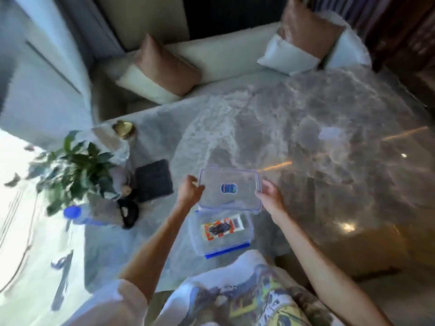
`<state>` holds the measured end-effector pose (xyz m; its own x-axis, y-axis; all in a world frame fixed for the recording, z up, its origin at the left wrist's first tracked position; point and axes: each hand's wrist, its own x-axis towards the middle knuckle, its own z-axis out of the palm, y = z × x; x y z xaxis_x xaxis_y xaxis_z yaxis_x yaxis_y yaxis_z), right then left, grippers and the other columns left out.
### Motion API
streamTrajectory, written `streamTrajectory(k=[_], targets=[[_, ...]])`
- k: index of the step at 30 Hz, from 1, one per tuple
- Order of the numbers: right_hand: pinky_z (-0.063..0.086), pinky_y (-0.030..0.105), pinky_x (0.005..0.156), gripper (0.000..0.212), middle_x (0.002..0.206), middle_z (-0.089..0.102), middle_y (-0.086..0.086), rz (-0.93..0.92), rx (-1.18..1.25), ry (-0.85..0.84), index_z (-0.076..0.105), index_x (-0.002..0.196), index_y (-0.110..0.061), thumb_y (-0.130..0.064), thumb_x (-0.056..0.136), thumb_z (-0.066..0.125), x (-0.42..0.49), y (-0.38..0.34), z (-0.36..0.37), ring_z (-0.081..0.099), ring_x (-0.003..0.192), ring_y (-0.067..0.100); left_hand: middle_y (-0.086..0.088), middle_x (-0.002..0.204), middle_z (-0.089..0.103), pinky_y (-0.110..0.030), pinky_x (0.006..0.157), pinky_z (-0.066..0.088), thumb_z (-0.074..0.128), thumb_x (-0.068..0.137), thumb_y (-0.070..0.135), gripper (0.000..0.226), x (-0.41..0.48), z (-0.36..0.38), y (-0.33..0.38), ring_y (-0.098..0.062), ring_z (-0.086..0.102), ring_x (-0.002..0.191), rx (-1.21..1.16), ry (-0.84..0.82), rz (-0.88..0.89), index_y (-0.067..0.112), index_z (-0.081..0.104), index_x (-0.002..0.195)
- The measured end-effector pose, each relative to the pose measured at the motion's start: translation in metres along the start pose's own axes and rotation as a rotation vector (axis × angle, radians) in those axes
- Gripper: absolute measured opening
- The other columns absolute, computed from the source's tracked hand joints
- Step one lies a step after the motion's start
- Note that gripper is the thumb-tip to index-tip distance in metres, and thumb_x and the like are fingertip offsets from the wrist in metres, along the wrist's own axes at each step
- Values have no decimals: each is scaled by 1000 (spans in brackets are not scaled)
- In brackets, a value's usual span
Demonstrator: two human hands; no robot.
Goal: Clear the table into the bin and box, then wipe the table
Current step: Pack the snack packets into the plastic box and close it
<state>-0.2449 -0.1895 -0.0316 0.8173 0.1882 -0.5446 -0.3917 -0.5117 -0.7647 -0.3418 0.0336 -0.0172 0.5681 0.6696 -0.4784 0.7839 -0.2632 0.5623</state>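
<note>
A clear plastic lid (229, 190) with a blue round label hangs flat above the table, held from both sides. My left hand (189, 190) grips its left edge and my right hand (270, 196) grips its right edge. Just below it, near the table's front edge, stands the clear plastic box (221, 234) with blue clips. Inside the box lies a colourful flat packet (223, 228). The lid overlaps the far end of the box from above. A dark folded cloth (153, 180) lies on the grey marble table (317, 149), left of my left hand.
At the table's left end stand a leafy potted plant (75, 168), a bottle with a blue cap (77, 214) lying down, a black object (128, 211) and a small gold dish (123, 129). A cream sofa with cushions (162, 69) runs behind the table.
</note>
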Motion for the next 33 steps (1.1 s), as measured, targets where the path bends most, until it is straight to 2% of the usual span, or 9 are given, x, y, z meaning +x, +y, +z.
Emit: streamTrajectory(k=[3, 7, 9, 11, 16, 20, 29, 31, 33], targets=[[51, 38, 95, 46, 121, 67, 11, -64, -193, -136, 59, 129, -10, -7, 84, 66, -16, 6, 42, 64, 107, 26, -25, 116, 64, -37, 88, 45, 66, 86, 14, 38, -31, -14, -67, -37, 60, 108, -55, 20, -153, -4, 55, 117], [50, 31, 91, 45, 122, 67, 10, -149, -361, -136, 57, 132, -10, -7, 87, 63, -33, 34, 58, 65, 103, 23, -26, 111, 65, -37, 84, 47, 64, 86, 11, 31, -63, 4, -112, -31, 61, 95, -198, 0, -249, -2, 54, 111], [51, 39, 97, 45, 121, 64, 16, -152, -401, -81, 57, 133, -10, -8, 88, 62, -35, 47, 54, 65, 106, 30, -24, 110, 65, -34, 80, 45, 63, 87, 11, 30, -72, 15, -115, -25, 56, 87, -224, -12, -247, -1, 52, 112], [49, 44, 99, 44, 120, 60, 20, -137, -452, -47, 57, 134, -11, -11, 89, 62, -34, 58, 49, 63, 106, 34, -22, 113, 63, -29, 75, 41, 61, 89, 12, 30, -78, 25, -114, -29, 59, 91, -216, -33, -220, 0, 50, 115], [46, 49, 103, 46, 130, 59, 20, -42, -415, -69, 52, 137, -8, -9, 92, 59, -35, 71, 48, 58, 116, 33, -20, 118, 60, -33, 82, 46, 58, 93, 16, 29, -83, 35, -116, -34, 62, 101, -131, -70, -171, 2, 50, 117], [42, 48, 107, 46, 133, 57, 19, -29, -365, -23, 52, 137, -4, -3, 91, 59, -42, 76, 53, 54, 123, 33, -23, 119, 59, -33, 82, 45, 61, 90, 15, 34, -80, 36, -118, -36, 61, 102, -100, -65, -163, 0, 50, 118], [37, 37, 109, 51, 139, 51, 15, -107, -568, -33, 47, 142, -11, -9, 92, 60, -43, 73, 50, 49, 129, 30, -23, 120, 56, -37, 83, 45, 68, 83, 9, 39, -68, 30, -114, -37, 56, 105, -92, -147, -202, -1, 47, 114], [42, 37, 104, 54, 135, 51, 12, -154, -671, -23, 43, 144, -16, -10, 92, 59, -46, 71, 49, 51, 125, 30, -24, 123, 52, -39, 85, 46, 68, 82, 7, 45, -65, 27, -112, -38, 54, 109, -74, -190, -201, -2, 43, 118], [48, 35, 97, 68, 139, 45, 8, -329, -896, 23, 34, 147, -24, -4, 88, 60, -51, 66, 52, 49, 123, 27, -25, 128, 44, -44, 94, 46, 66, 81, 5, 56, -62, 26, -108, -41, 50, 116, -17, -232, -177, 2, 36, 129]])
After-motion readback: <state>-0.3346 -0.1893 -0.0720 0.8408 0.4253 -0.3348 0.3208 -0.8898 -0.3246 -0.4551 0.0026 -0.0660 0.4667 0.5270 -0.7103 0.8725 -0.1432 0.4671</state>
